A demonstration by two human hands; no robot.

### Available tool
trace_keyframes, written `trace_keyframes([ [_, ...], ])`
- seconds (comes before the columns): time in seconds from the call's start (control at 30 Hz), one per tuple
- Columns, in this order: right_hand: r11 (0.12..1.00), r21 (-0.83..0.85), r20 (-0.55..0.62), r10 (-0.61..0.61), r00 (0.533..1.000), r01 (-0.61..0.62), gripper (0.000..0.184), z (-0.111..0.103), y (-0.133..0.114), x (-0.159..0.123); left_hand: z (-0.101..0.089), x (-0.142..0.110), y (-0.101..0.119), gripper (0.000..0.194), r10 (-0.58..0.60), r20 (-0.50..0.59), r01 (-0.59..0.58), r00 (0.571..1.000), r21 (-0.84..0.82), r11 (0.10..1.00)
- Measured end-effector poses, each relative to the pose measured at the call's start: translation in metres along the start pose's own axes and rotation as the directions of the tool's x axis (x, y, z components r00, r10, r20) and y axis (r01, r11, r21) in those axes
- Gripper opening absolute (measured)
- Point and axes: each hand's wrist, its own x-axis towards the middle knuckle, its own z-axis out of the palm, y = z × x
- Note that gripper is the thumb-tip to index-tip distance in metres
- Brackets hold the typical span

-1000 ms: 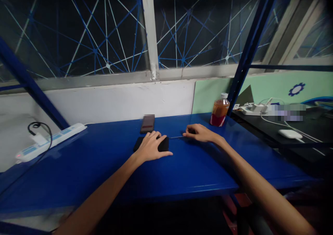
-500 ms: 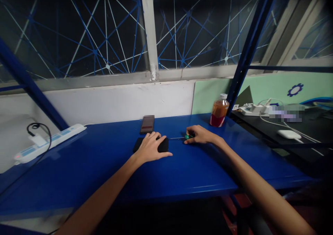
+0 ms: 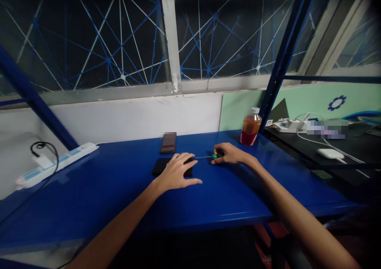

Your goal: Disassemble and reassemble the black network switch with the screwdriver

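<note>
My left hand (image 3: 177,171) lies over a flat black object (image 3: 160,166) on the blue table, fingers spread and thumb stretched out to the right. It covers much of that object, and I cannot make out its kind. My right hand (image 3: 226,154) is closed around the green handle of a screwdriver (image 3: 214,156). The thin metal shaft points left, toward the right end of the black object. Whether its tip touches anything is hidden by my left fingers. A phone (image 3: 168,143) lies just behind the black object.
A bottle of reddish-brown drink (image 3: 251,127) stands at the back right of the blue table (image 3: 125,205). On the left lies a white power strip (image 3: 59,164) with a black cable plugged in. Blue frame posts rise at both sides. To the right is a black desk (image 3: 297,144) with chargers and cables.
My left hand has shifted slightly right and toward me, uncovering more of the black object's left part. The right fingers have changed their hold, so the green handle now shows.
</note>
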Motion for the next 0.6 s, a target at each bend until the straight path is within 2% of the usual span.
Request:
trace_keyframes([
  [0.17, 1.0, 0.02, 0.007, 0.003, 1.0, -0.003, 0.037, -0.001, -0.004, -0.001, 0.001, 0.001, 0.002, 0.069, 0.001, 0.002, -0.001, 1.0, 0.008, 1.0],
  [0.43, 0.998, 0.069, -0.02, -0.001, 1.0, 0.002, 0.035, -0.005, -0.004, -0.004, -0.001, 0.002, 0.003, 0.057, 0.007, -0.049, -0.006, 0.999, 0.017, 1.0],
  [0.6, 0.997, 0.078, -0.155, 0.011, 0.988, 0.002, 0.036, -0.013, 0.003, -0.006, -0.005, 0.007, 0.009, 0.052, -0.013, -0.058, 0.014, 0.998, 0.019, 1.0],
])
